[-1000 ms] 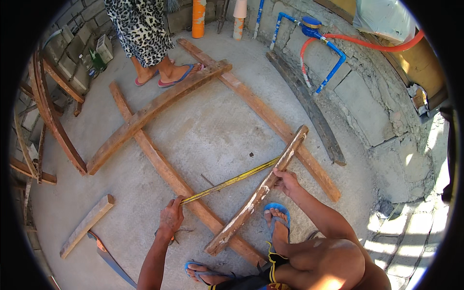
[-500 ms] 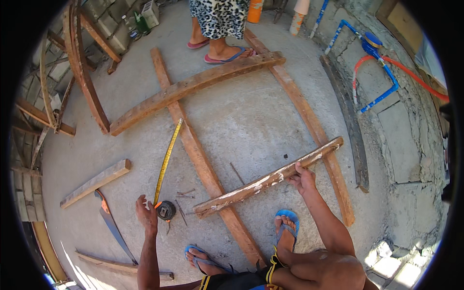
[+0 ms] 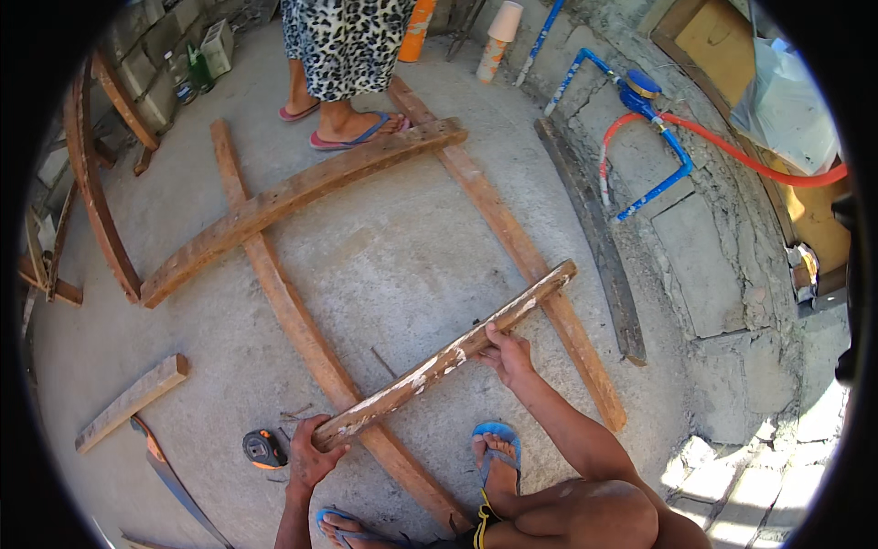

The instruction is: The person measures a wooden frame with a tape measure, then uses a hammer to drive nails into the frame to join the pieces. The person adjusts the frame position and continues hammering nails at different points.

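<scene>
A wooden beam with white paint smears (image 3: pixel 416 380) lies slantwise across two long wooden planks. My left hand (image 3: pixel 313 453) is closed around the beam's near left end. Closer to its right end, my right hand (image 3: pixel 508 355) grips the same beam from below, thumb on top. Just left of my left hand, a black and orange tape measure (image 3: pixel 264 448) lies on the concrete, its blade drawn in. Beneath the beam run the left plank (image 3: pixel 297 316) and the right plank (image 3: pixel 498 215). A second crossbeam (image 3: pixel 302 197) rests over both planks farther off.
A person in leopard-print clothing (image 3: pixel 352 50) stands at the far crossbeam. A handsaw (image 3: pixel 178 480) and a short wood block (image 3: pixel 133 403) lie at left. A dark timber (image 3: pixel 594 242) runs along the right wall, near blue pipes (image 3: pixel 672 151) and a red hose (image 3: pixel 750 156).
My left hand has left the tape measure and taken hold of the beam's left end. The yellow blade has gone back into its case. The view has shifted to the right.
</scene>
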`<state>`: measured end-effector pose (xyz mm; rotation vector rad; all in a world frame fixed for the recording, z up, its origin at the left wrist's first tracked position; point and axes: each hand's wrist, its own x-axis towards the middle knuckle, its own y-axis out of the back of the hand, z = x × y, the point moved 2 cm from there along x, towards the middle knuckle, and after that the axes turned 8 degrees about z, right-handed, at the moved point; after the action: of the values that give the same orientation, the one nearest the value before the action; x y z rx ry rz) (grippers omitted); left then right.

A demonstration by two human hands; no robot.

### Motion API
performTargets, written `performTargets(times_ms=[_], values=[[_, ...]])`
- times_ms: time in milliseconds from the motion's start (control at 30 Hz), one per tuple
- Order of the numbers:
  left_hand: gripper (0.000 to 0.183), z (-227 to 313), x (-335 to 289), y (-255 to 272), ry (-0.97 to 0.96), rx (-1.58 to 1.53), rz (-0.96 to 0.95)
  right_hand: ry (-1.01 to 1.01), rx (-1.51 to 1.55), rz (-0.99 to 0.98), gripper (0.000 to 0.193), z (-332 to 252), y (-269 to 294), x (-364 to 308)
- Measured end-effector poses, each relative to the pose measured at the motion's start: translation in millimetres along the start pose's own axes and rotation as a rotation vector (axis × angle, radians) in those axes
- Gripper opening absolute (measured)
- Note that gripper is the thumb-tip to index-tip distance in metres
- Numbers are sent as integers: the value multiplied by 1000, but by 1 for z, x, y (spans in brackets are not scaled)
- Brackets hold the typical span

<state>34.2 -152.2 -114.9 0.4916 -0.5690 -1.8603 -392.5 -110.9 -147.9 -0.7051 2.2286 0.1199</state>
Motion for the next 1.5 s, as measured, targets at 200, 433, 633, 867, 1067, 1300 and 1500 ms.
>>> performTargets(times_ms=[200,433,633,867,1067,1300,1500], values=[[63,7,-3,-8,-24,-18,57,21,50,-27,33,-2,8,-11],[60,-8,-11,-13,18,-67,-24,-3,141,-8,34,3,16,-19],[67,-7,-4,-16,52,-86,-60,-35,100,-12,36,-1,19,-19],[64,17,11,-7,12,9,-5,-54,53,19,38,-7,13,-14],[60,24,10,-10,39,-30,11,-25,40,45,35,-15,18,-18],[64,21,18,-8,2,87,-45,-49,-19,66,37,-15,21,-11],[76,37,11,6,-27,403,0,27,-249,-26,47,-15,47,-12]])
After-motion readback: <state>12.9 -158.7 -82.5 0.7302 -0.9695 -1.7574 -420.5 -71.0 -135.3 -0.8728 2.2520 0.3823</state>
